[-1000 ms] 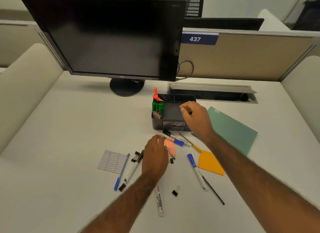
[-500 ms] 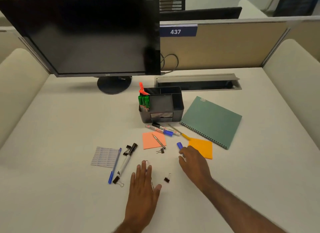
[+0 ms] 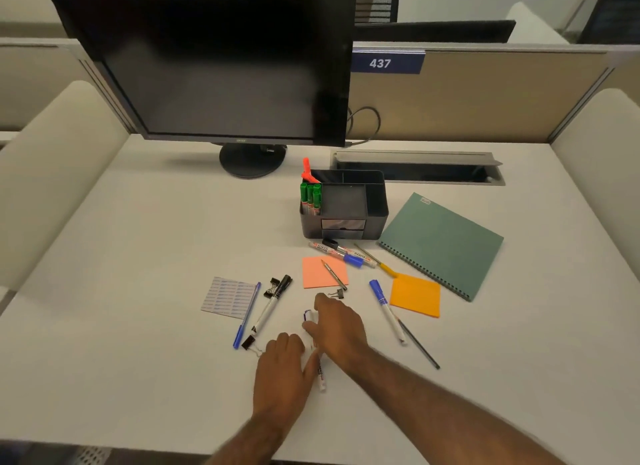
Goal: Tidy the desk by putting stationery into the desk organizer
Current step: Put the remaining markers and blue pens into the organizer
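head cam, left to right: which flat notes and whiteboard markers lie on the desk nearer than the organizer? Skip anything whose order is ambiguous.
label sheet → black-capped marker → pink sticky note → blue-capped marker → orange sticky note
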The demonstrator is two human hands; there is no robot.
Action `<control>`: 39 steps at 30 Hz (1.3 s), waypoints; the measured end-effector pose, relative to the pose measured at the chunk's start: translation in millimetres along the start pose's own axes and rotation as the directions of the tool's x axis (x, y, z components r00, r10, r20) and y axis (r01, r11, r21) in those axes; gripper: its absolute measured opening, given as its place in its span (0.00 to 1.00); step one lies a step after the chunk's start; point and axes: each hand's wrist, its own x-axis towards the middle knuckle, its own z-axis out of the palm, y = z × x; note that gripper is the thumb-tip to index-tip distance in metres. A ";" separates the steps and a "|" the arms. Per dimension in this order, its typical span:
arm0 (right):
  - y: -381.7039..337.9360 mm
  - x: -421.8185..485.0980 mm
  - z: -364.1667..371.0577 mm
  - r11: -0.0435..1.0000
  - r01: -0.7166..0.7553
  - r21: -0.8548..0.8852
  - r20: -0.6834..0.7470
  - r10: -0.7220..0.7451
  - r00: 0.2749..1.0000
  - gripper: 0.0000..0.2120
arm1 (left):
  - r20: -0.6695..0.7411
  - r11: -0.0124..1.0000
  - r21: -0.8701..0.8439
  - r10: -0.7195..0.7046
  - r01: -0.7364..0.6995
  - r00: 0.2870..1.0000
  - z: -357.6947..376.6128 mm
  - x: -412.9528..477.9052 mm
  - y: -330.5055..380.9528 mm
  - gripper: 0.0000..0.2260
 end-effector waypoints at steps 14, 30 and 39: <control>-6.4 20.3 1.1 0.912 -0.214 0.350 0.097 0.192 0.977 0.06 | 0.169 0.709 -0.618 -0.301 0.339 0.939 -9.2 27.9 26.0 0.09; 5.2 25.4 -48.8 0.637 -0.219 0.739 0.137 0.176 0.975 0.03 | 0.149 0.551 -0.757 -0.377 0.351 0.914 -47.1 117.6 42.4 0.10; 20.5 47.4 -83.1 0.645 -0.194 0.739 0.042 0.243 0.969 0.05 | -0.162 0.699 -0.715 -0.199 0.024 0.967 -130.5 219.7 112.0 0.09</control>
